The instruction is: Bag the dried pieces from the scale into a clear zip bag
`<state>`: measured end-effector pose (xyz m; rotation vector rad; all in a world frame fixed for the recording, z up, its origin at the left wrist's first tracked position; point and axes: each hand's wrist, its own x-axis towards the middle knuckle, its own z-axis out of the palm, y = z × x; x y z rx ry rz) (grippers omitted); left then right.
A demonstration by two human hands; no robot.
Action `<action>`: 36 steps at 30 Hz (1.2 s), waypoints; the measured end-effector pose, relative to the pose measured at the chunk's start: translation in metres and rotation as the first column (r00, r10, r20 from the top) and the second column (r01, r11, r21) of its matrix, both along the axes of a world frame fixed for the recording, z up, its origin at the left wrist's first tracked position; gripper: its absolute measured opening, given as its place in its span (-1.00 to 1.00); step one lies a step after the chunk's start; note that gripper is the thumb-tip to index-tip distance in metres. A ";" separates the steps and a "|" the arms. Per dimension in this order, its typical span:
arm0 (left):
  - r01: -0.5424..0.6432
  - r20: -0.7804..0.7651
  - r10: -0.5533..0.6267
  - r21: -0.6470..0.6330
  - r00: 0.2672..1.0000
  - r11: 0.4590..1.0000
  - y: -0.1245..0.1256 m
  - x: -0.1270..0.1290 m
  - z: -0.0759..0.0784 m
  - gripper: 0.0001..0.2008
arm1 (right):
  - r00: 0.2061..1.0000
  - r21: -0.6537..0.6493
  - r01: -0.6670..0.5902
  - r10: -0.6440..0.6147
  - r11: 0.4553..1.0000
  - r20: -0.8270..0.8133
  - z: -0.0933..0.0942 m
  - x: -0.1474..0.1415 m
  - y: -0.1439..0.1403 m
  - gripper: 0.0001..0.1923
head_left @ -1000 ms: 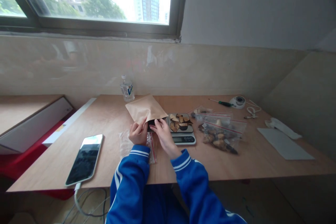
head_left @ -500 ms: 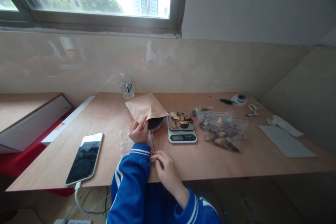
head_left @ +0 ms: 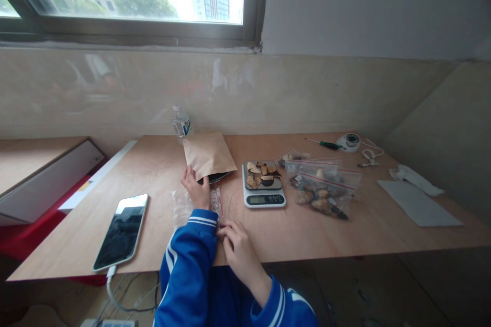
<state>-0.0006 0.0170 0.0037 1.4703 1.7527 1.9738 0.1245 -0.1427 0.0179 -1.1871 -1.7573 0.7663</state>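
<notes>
Kraft paper is pinched at the near corner of the brown pouch (head_left: 207, 155) by the left hand (head_left: 196, 190), whose fingers are curled narrowly onto the paper edge; the pouch lies flat on the plywood table (head_left: 368, 235) with its dark mouth only slightly open toward the scale. An empty clear zip bag with a red seal strip (head_left: 192, 204) is lying partly under the left wrist, and its near end is touched by the right hand (head_left: 235, 243), fingers bent and half closed at the table edge; whether the bag is actually gripped cannot be told. Judged from the layout, the portioning looks partly done: dried brown slices are heaped on the digital kitchen scale (head_left: 264, 187) just right of the pouch, not yet bagged, while filled zip bags (head_left: 322, 188) are stacked beyond the scale. Farther out, a smartphone (head_left: 121, 230) on a cable is seen at the left, a water bottle (head_left: 180, 125) behind the pouch, and a screwdriver (head_left: 322, 144) by the far edge.
</notes>
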 end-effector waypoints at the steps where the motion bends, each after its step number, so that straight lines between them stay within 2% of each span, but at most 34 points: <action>1: 0.018 -0.020 -0.018 -0.026 1.000 0.999 0.001 0.000 -0.001 -0.41 | 1.000 -0.002 -0.002 0.002 1.000 0.002 0.000 0.000 0.000 -0.68; 4: 0.002 -0.115 -0.004 -0.018 0.993 1.000 0.000 0.001 0.003 -0.44 | 1.000 0.001 -0.005 0.005 1.000 0.011 -0.001 -0.001 -0.001 -0.69; 7: -0.119 -0.133 0.131 0.089 0.983 0.989 -0.013 0.004 0.016 -0.57 | 1.000 0.013 -0.015 0.015 1.000 0.026 0.000 0.000 -0.001 -0.70; 9: -0.148 -0.132 0.160 0.097 0.978 0.984 -0.028 0.005 0.026 -0.69 | 0.999 0.018 -0.025 0.025 1.000 0.027 0.001 0.000 -0.001 -0.70; 10: -0.113 -0.159 0.120 0.052 0.980 0.992 -0.037 0.005 0.030 -0.76 | 0.999 0.019 -0.028 0.028 0.999 0.021 0.002 0.001 -0.002 -0.69; 12: 0.046 -0.225 -0.079 -0.149 0.971 0.988 -0.056 0.004 0.033 -0.81 | 1.000 0.019 -0.030 0.030 0.999 0.004 0.002 0.001 -0.002 -0.68; 14: 0.119 -0.239 -0.220 -0.375 0.946 0.919 -0.073 0.003 0.030 -0.81 | 1.000 0.023 -0.022 0.022 0.999 -0.004 0.000 0.001 -0.002 -0.68; 17: 0.087 -0.326 -0.350 -0.610 0.878 0.788 -0.089 0.003 0.021 -0.77 | 1.000 0.039 0.010 -0.010 0.999 0.006 -0.004 0.001 -0.003 -0.69; 21: -0.037 -0.492 -0.488 -0.731 0.721 0.682 -0.088 0.007 0.018 -0.77 | 0.999 0.051 0.050 -0.049 0.997 -0.007 -0.005 0.000 -0.003 -0.69; 24: -0.039 -0.479 -0.579 -0.791 0.660 0.610 -0.082 0.006 0.023 -0.84 | 0.994 0.045 0.094 -0.091 0.995 -0.067 -0.003 0.002 -0.002 -0.69; 26: 0.031 -0.434 -0.623 -0.804 0.651 0.593 -0.081 0.003 0.026 -0.84 | 0.985 0.032 0.138 -0.134 0.990 -0.106 -0.002 0.003 -0.001 -0.70; 29: 0.190 -0.317 -0.642 -0.783 0.698 0.592 -0.090 -0.001 0.029 -0.78 | 0.964 -0.024 0.188 -0.190 0.982 -0.186 -0.003 0.003 0.002 -0.76; 31: 0.320 -0.223 -0.663 -0.738 0.715 0.594 -0.100 0.000 0.032 -0.73 | 0.938 -0.105 0.189 -0.211 0.976 -0.275 -0.005 0.001 0.005 -0.77; 33: 0.447 -0.154 -0.699 -0.669 0.699 0.594 -0.110 0.006 0.037 -0.70 | 0.906 -0.190 0.166 -0.225 0.968 -0.358 -0.007 0.000 0.008 -0.75; 36: 0.570 -0.083 -0.732 -0.571 0.676 0.591 -0.120 0.017 0.047 -0.70 | 0.845 -0.259 0.132 -0.246 0.957 -0.475 -0.006 0.003 0.014 -0.78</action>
